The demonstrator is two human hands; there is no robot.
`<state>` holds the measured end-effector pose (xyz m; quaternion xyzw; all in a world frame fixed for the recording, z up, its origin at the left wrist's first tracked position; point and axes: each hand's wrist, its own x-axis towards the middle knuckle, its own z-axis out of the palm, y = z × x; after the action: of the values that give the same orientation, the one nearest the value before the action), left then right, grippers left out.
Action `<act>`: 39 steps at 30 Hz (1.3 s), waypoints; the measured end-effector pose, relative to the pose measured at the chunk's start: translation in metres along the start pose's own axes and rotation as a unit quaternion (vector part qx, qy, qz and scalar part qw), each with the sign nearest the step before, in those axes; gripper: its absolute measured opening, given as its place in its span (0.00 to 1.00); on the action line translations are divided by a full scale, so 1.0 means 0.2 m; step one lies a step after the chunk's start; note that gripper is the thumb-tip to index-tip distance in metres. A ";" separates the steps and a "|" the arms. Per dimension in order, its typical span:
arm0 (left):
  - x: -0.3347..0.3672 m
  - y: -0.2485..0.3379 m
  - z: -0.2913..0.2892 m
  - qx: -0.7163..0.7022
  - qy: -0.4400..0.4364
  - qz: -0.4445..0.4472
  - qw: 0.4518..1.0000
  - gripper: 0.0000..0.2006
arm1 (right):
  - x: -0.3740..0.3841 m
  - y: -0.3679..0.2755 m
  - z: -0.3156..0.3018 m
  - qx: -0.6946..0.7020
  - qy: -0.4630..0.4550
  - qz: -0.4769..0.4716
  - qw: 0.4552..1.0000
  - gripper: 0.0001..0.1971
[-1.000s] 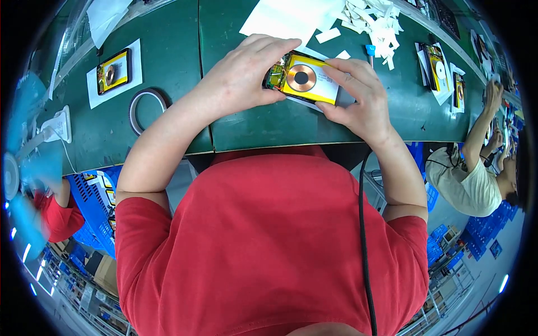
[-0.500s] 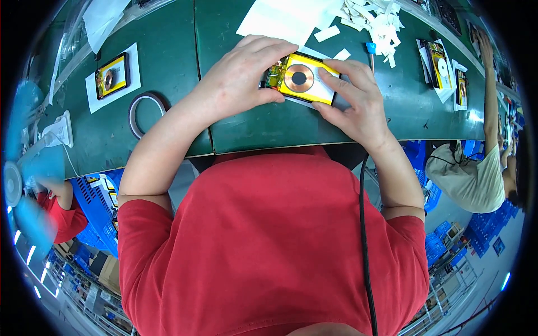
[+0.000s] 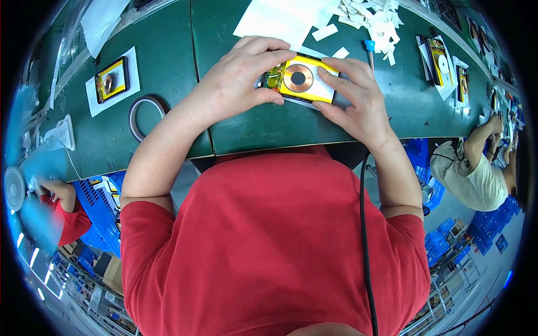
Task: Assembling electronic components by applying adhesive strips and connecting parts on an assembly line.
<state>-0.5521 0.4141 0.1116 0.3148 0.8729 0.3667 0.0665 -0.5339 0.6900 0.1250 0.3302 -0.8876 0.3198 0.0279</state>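
Note:
Both of my hands hold an open power bank (image 3: 322, 83) above the green table (image 3: 246, 131). It has a black case, a yellow border, a round copper coil in the middle and a small circuit board at its left end. My left hand (image 3: 235, 78) grips that left end, fingers along the far edge and thumb at the near edge. Around the right end is my right hand (image 3: 358, 101), with fingertips on the top face and thumb at the near edge. A white sheet shows beneath the power bank; the undersides of both grips are hidden.
Left of me lie a similar unit (image 3: 112, 81) on paper and a tape roll (image 3: 134, 116). Beyond my hands are white sheets (image 3: 274, 22), a heap of paper strips (image 3: 384, 36) and a blue-topped tool (image 3: 369, 46). More units (image 3: 439, 61) sit at right, near a co-worker (image 3: 473, 173).
My hands keep the same grip on the power bank, nearly still. The co-worker at right has drawn an outstretched arm back from the table. The whole view has shifted slightly.

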 end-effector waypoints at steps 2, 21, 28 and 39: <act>0.00 -0.01 0.00 -0.005 0.000 0.003 1.000 0.40 | 0.00 0.00 0.00 -0.003 -0.003 0.000 1.000 0.30; 0.01 -0.02 0.00 -0.058 0.009 -0.006 0.998 0.42 | -0.02 0.04 0.05 0.025 0.050 -0.017 0.998 0.29; 0.01 -0.02 0.00 -0.058 0.010 -0.008 0.998 0.41 | -0.01 0.03 0.05 0.010 0.041 -0.019 0.999 0.29; 0.02 0.02 0.00 -0.035 0.010 -0.021 0.999 0.37 | -0.04 0.00 0.06 -0.059 0.044 0.001 0.997 0.30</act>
<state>-0.5533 0.4181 0.1152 0.2903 0.8665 0.3989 0.0762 -0.5252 0.6867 0.1135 0.3128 -0.9031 0.2812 0.0864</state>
